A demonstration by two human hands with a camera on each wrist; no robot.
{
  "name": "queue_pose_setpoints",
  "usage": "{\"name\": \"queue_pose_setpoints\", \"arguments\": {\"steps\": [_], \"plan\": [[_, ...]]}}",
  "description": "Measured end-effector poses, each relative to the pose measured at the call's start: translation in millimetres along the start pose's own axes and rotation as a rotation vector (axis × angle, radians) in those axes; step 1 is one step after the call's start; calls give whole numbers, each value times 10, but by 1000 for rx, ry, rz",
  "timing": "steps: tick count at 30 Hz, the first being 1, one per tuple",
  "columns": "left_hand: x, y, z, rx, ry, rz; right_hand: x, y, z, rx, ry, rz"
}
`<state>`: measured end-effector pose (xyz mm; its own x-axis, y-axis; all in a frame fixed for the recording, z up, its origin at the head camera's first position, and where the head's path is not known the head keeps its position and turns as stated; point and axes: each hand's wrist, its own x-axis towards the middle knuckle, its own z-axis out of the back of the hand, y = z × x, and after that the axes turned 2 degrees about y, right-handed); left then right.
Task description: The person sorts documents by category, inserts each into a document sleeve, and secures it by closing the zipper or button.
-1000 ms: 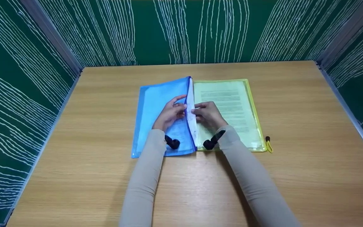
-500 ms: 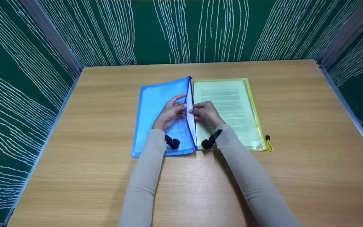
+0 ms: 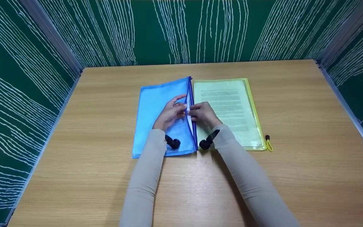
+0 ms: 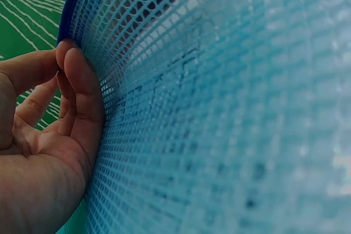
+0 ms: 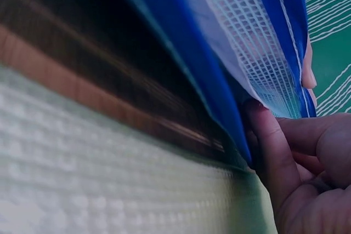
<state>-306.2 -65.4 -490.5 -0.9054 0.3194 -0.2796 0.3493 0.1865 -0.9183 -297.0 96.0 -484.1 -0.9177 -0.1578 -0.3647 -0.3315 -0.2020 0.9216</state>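
Observation:
A blue mesh zip pouch (image 3: 152,101) lies left of centre, its dark blue zipper edge parted along the right side. My left hand (image 3: 170,113) pinches the upper lip of that opening between thumb and fingertips; the left wrist view shows the blue edging (image 4: 68,17) raised there. Inside the mouth shows a narrow strip of white paper (image 3: 190,123). My right hand (image 3: 205,114) pinches the paper's edge at the mouth, its thumb (image 5: 274,146) right at the sheet in the right wrist view. Most of the paper is hidden in the pouch.
A yellow mesh zip pouch (image 3: 253,107) holding a printed sheet lies flat on the right, partly under my right hand. Its yellow pull loop (image 3: 269,145) sticks out at the lower right corner. Green white-lined panels (image 3: 150,34) enclose the wooden table (image 3: 181,192).
My right hand has moved slightly left with the paper, and less white shows at the pouch's mouth. The lower zipper edge has come into view. My left hand stays nearly still.

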Motion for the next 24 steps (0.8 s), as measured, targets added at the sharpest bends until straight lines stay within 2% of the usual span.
{"name": "queue_pose_setpoints", "arguments": {"steps": [13,24], "plan": [[-9,72,8,14,0,-17,12,-26,17,12,40,-15],[-1,98,-2,47,8,-23,-15,-32,154,43,70,-10]]}}
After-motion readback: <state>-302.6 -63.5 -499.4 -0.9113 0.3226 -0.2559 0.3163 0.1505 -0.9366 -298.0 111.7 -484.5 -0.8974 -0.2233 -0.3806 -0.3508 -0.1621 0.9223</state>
